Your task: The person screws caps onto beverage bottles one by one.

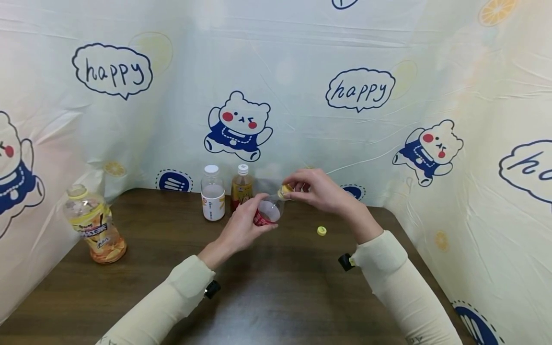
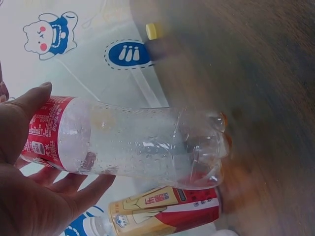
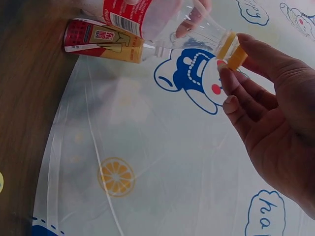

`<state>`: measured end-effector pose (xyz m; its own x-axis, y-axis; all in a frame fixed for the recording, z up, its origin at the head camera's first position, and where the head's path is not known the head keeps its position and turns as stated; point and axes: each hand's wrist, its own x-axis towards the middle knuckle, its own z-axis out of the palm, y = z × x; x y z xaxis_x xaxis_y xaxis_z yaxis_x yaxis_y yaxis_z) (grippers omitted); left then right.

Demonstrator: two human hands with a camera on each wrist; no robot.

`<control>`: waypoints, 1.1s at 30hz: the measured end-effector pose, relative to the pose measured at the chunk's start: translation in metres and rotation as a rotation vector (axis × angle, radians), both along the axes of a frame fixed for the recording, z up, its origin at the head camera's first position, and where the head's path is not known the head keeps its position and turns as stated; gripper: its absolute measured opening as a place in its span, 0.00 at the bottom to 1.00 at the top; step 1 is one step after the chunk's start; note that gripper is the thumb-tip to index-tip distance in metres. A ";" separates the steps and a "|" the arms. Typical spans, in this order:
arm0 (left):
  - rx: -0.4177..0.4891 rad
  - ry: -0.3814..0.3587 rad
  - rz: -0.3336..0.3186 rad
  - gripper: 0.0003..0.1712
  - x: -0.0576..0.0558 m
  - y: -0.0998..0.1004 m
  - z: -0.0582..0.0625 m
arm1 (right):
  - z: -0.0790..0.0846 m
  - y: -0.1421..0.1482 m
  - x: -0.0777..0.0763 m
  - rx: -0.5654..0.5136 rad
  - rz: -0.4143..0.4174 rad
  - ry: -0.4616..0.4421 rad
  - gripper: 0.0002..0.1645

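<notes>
The table [image 1: 276, 306] has a dark brown, grained wood top, with a pale sheen towards six o'clock. Measured from its visible middle, a large bottle [image 1: 96, 230] with a yellow label and orange at its base stands between nine and ten o'clock. Near the far edge, a white-labelled bottle [image 1: 213, 205] stands at eleven, and an amber bottle [image 1: 242, 186] just beside it, towards twelve; both wear white lids. A yellow cap [image 1: 321, 231] lies at two.

Head: from above, forward-down over table [image 1: 276, 297]
Left wrist: close, sideways, facing clear bottle [image 2: 138, 140]
Right wrist: close, facing cap [image 3: 239, 58] (clear bottle in both wrist views)
</notes>
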<state>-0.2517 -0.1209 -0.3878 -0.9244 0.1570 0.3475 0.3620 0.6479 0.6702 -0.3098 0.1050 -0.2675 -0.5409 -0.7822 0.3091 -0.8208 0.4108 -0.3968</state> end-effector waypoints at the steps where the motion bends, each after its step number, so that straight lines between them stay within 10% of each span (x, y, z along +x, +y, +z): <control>1: 0.001 -0.001 -0.002 0.42 0.000 0.000 0.000 | 0.001 0.000 0.000 0.008 -0.002 -0.001 0.18; 33: 0.033 -0.029 -0.015 0.41 -0.005 0.000 -0.008 | 0.015 -0.007 -0.005 0.149 0.063 0.035 0.15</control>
<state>-0.2562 -0.1206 -0.3958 -0.9317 0.1604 0.3258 0.3519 0.6199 0.7013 -0.3144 0.0983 -0.2526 -0.4804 -0.8528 0.2049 -0.8591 0.4104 -0.3059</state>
